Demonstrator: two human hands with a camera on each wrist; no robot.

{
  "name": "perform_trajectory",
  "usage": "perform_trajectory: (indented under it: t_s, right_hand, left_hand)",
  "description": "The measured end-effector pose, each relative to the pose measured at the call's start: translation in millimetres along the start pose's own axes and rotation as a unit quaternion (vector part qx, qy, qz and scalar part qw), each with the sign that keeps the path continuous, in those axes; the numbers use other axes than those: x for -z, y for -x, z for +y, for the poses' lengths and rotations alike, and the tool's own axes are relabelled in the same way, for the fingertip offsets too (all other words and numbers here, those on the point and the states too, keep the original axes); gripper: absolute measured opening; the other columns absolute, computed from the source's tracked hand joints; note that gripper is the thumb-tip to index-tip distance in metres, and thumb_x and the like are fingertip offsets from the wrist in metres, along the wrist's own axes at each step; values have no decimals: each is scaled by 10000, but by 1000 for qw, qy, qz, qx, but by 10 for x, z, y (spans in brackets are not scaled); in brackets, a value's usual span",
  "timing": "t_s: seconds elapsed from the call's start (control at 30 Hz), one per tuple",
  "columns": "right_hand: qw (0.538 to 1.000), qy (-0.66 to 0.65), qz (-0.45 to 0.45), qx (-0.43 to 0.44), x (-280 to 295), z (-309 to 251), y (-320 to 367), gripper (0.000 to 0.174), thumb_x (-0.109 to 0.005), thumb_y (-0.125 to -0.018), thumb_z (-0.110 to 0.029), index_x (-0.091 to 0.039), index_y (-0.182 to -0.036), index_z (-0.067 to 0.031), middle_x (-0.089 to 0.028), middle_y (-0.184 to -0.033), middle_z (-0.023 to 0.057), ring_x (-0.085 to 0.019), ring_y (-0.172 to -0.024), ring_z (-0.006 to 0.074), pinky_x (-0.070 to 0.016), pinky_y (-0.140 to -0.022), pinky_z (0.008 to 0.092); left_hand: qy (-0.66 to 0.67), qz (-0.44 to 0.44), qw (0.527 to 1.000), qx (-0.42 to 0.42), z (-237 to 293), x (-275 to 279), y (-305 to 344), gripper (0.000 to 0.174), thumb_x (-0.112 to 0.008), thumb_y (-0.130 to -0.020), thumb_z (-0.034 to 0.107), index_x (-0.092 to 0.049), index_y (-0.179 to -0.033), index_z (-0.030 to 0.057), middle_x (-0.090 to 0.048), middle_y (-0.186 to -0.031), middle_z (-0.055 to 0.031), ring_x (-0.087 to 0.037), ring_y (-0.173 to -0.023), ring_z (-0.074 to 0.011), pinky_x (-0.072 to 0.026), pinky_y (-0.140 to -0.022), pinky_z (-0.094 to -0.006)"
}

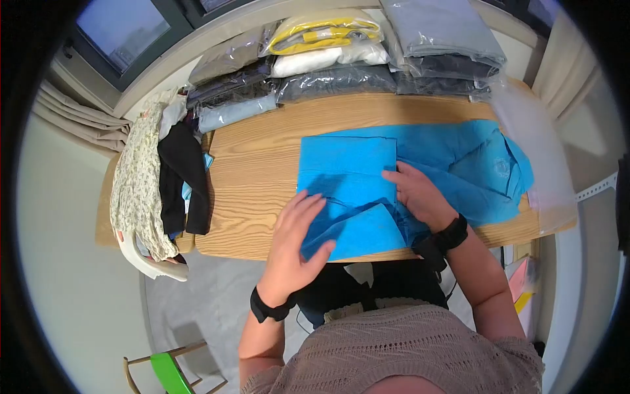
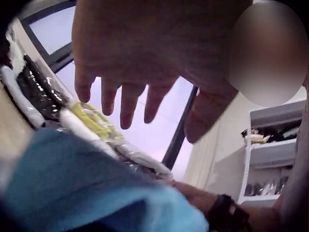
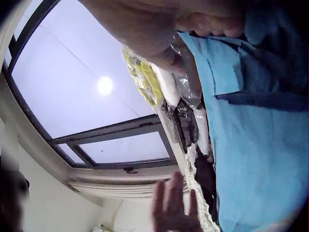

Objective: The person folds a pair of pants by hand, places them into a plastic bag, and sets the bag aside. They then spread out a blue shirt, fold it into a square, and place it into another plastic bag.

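A bright blue cloth garment (image 1: 348, 157) lies partly folded at the front of the wooden table. Its left part forms a neat rectangle with a loose flap (image 1: 361, 233) raised near the table's front edge. The unfolded part (image 1: 459, 151) spreads to the right, creased, with a small round print. My left hand (image 1: 298, 226) hovers at the left edge of the folded part, fingers spread; the left wrist view shows them apart and free of cloth. At the fold's right edge, my right hand (image 1: 420, 194) holds the cloth with bent fingers (image 3: 207, 21).
Bagged folded clothes (image 1: 335, 79) are stacked along the back of the table (image 1: 243, 164). Patterned and black clothes (image 1: 184, 171) hang over something at the left. Clear plastic sheeting (image 1: 541, 157) drapes off the right end. A green-backed chair (image 1: 170, 374) stands at lower left.
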State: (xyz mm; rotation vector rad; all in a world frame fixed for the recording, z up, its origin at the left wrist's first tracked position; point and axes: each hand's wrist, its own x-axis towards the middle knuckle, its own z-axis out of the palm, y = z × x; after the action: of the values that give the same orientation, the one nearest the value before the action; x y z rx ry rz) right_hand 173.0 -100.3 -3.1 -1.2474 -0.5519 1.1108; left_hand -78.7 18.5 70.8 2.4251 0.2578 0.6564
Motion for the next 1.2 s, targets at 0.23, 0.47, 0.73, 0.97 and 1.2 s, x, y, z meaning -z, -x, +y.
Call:
perform_trajectory:
  t_s: [0.23,0.47,0.73,0.97,1.2]
  right_hand:
    - [991,32,27,125,-353,-218,-155,402,-543,-813,-46,-487,-1199,49,-596,-1049,92,-560,-915,153,-459,-815,286]
    - [988,63,6,141,-128,-685,-310,438,-561,-814,-50,-474,-1236,32,-586,-1111,125,-568,-936,172,-462,-826,296]
    - [820,497,197,203,27,-451,443,285,-613,-863,-240,-600,-1001,9,-634,-883,123,-584,-790,179,-471,-699,301]
    - [896,422,138,9,-157,-323,653,299,-671,-808,-280,-613,-883,4,-600,-772,108,-538,-667,194,-446,-643,299]
    - [827,364,145,403,-425,-594,627,215,-669,-809,-160,-592,-883,27,-627,-955,112,-586,-752,185,-467,-665,293]
  left_hand:
    - [-88,-31,992,84,-197,-282,363,715,-641,-633,-60,-491,-1302,145,-323,-1453,-131,-231,-1353,-392,-201,-1083,-529]
    - [-122,-17,990,-72,-52,-514,242,623,-532,-630,-120,-565,-1209,109,-495,-1330,-54,-397,-1280,-312,-230,-1068,-534]
    - [-97,-64,993,-7,-85,-654,235,505,-596,-702,-24,-571,-1192,100,-510,-1291,-87,-399,-1275,-281,-222,-1054,-550]
    - [-121,-44,992,0,-139,-657,288,542,-610,-668,-39,-577,-1187,114,-451,-1360,-85,-321,-1324,-324,-184,-1048,-598]
    - [-61,87,993,60,-196,-658,397,714,-560,-604,-163,-486,-1272,79,-311,-1431,-208,-255,-1340,-401,-247,-1082,-469]
